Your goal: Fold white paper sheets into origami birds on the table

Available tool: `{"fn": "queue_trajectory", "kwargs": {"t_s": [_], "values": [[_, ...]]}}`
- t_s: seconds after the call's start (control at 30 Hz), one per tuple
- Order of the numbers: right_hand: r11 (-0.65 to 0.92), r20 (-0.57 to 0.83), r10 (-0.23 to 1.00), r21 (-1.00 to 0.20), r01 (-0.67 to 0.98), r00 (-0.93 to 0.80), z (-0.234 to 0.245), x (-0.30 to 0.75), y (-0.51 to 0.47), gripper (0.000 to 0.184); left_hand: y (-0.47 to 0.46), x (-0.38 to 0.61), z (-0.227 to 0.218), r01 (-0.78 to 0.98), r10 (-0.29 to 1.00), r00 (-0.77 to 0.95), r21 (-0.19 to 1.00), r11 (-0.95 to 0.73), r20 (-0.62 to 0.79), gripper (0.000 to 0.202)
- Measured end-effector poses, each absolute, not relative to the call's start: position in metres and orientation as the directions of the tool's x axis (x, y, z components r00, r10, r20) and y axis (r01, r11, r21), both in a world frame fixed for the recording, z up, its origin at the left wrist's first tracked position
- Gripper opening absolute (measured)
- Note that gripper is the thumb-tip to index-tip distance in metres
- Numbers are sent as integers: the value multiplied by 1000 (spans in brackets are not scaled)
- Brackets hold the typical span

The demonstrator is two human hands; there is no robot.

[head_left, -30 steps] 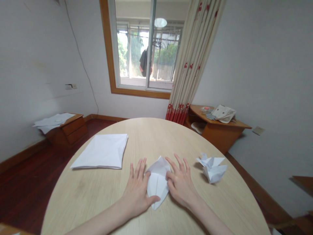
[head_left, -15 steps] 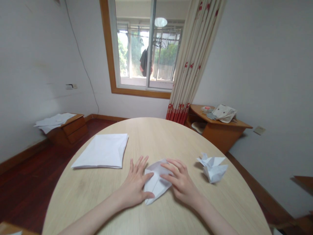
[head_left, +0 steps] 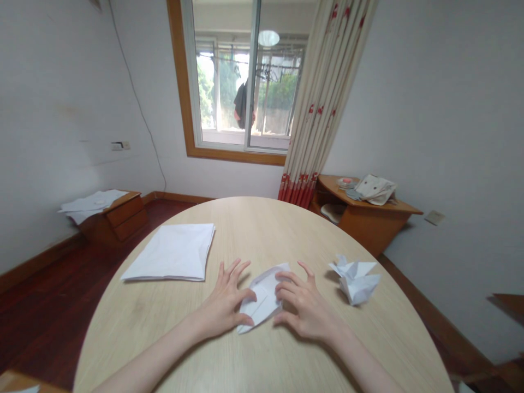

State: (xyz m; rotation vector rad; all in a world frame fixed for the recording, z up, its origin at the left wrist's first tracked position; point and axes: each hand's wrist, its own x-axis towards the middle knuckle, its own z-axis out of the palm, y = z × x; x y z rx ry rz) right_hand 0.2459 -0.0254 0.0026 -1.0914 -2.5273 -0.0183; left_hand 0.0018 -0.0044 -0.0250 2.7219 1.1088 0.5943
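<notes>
A sheet of white paper (head_left: 262,297), folded into a narrow pointed shape with a crease across it, lies on the round table in front of me. My left hand (head_left: 229,300) rests at its left side with fingers spread, the thumb and a forefinger pressing on the paper's left edge. On the opposite side my right hand (head_left: 301,303) has its bent fingers apart, several fingertips touching the right edge and the forefinger lifted. Part of the right edge is hidden under those fingers. To the right of my right hand stands a folded paper bird (head_left: 357,281).
A stack of white paper (head_left: 172,251) lies at the left of the light wooden table (head_left: 262,218). A low cabinet (head_left: 123,215) with papers on top stands behind at left. Another brown cabinet (head_left: 364,229) with a cloth bag (head_left: 376,189) stands beyond the right edge, near the curtain (head_left: 315,109).
The folded paper has turned slightly and looks narrower. My right hand's fingers have spread, with the forefinger raised and the thumb now in view. My left hand has shifted slightly left.
</notes>
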Motion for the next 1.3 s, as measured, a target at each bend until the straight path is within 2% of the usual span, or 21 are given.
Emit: {"fn": "queue_trajectory", "kwargs": {"t_s": [0.3,0.43,0.6,0.77,1.0,1.3], "values": [[667,380,713,-111,737,-589,-9,242,-23,19,-9,3,-18,637,705,639,303,-709,307,8],[643,372,732,-100,759,-571,-15,238,-24,19,-12,7,-19,649,722,620,317,-692,307,14],[622,382,749,-127,772,-541,-19,232,-26,18,-14,13,-30,663,713,610,270,-698,345,33],[617,366,754,-109,780,-545,-23,229,-27,12,-13,16,-44,694,722,573,239,-679,388,20],[603,355,774,-164,780,-524,-23,228,-26,8,-12,17,-44,697,718,582,220,-682,382,23],[648,400,708,-42,760,-582,-25,234,-23,9,-4,10,-37,685,695,598,195,-702,398,21]]}}
